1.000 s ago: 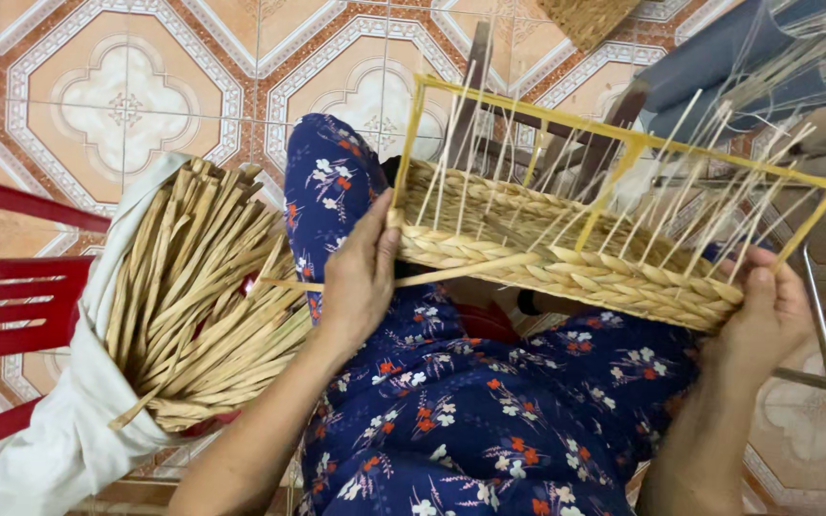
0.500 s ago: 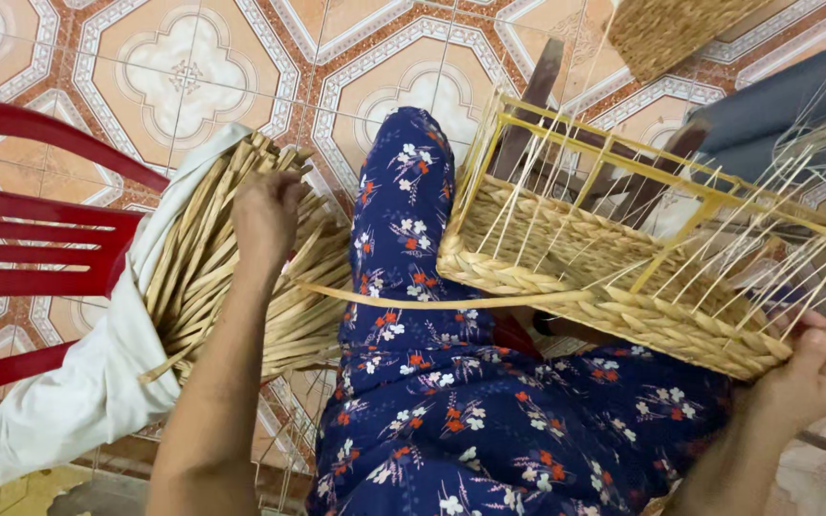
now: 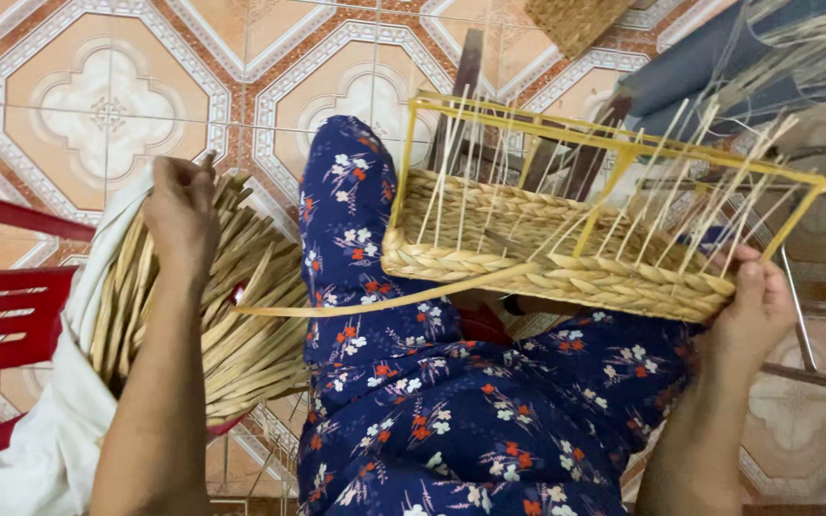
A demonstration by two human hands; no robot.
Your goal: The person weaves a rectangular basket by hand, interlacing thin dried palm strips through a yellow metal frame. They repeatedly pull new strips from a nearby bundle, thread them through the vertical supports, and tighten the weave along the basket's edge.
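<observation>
Resting across the person's lap, a half-woven basket [image 3: 566, 258] sits tilted, its braided straw wall built up around the lower part of a yellow wire frame [image 3: 623, 143] from which thin pale stakes rise to the top rail. The right hand [image 3: 757, 306] supports the basket at its right corner, thumb over the braided rim and fingers curled beneath, closed on the weave. One loose flat strand [image 3: 375, 301] runs out from the basket's near wall leftward across the blue flowered trousers [image 3: 432, 420], ending just beside the bundle of dried reed strips [image 3: 241, 325].

That bundle lies on a white cloth [image 3: 40, 449] draped over a red plastic chair [image 3: 2, 315], left of the lap. The left hand [image 3: 182, 215] is laid on the upper end of the bundle, knuckles up, fingers bent down into the strips; whether it actually pinches a strip cannot be told, since the fingertips are hidden among them.

Beyond the basket, dark wooden slats [image 3: 466, 86] and blue fabric [image 3: 709, 67] lie on the patterned tile floor [image 3: 107, 105], and the corner of another woven piece [image 3: 576, 19] shows at the top edge.
</observation>
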